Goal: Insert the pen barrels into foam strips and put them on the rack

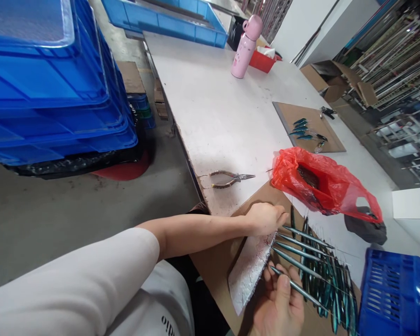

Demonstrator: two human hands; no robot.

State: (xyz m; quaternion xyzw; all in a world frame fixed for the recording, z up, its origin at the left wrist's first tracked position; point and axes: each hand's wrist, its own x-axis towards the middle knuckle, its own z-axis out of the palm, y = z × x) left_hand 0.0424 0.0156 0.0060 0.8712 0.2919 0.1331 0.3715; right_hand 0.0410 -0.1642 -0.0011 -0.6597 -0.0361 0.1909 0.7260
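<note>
Teal lure body pinched in right fingers, likely being racked on silvery strip beside them; left fingers curled (grip unclear). Next: steady aim, presumably.

The person wears a white, creased shirt with a short left sleeve, dark lettering partly legible as "dio", and dark legwear, the left hand and right hand being bare.
</note>
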